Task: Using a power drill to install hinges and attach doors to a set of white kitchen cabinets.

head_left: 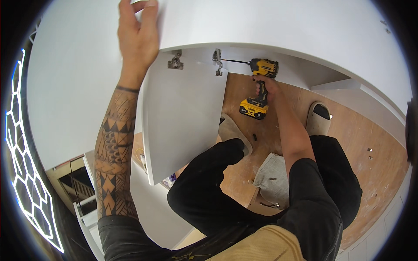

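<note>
My right hand is wrapped round the grip of a yellow and black cordless drill driver. Its long thin bit points left, and the tip meets or nearly meets a metal cabinet hinge. A second metal hinge sits further left, on the inner face of a white cabinet door that stands swung out. Above the door, my left hand rests against a white panel. Its thumb and a finger are apart, bent toward each other; the top edge cuts off part of the fingers.
The cabinet opening has a white shelf or divider. On the wooden floor lie small metal pieces, a dark bit and a grey cloth bag. My slippered feet and bent knees are close to the door.
</note>
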### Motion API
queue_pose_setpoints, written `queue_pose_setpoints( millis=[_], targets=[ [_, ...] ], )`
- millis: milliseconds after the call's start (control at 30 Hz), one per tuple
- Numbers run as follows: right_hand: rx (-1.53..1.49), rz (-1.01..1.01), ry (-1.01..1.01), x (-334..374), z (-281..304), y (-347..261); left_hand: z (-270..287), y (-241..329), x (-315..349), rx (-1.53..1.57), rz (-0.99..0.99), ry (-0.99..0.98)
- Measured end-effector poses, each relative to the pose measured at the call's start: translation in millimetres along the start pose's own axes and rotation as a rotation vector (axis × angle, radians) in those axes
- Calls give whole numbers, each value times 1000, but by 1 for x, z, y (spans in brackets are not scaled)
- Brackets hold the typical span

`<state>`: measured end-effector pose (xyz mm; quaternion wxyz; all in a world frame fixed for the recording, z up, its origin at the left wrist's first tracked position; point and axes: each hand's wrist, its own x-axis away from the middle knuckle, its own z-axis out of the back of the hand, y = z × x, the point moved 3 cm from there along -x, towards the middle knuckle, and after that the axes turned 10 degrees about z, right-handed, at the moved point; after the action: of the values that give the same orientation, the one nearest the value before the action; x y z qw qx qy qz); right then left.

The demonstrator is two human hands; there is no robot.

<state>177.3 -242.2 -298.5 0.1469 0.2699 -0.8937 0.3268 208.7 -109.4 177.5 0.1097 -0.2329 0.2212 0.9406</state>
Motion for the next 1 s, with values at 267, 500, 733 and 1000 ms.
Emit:
queue_pose_setpoints(
  millis=[267,500,733,1000],
  targets=[
    [36,-4,23,48,-28,-10,-6,-23,-18,-58,-35,47],
    [55,85,41,41,-33,-21,-16,-20,-6,-62,-72,33],
    [72,101,52,28,-35,-24,-13,-13,-6,-68,-64,28],
    [98,88,29,29,-38,-29,-11,-8,-8,-66,-70,22]
  ],
)
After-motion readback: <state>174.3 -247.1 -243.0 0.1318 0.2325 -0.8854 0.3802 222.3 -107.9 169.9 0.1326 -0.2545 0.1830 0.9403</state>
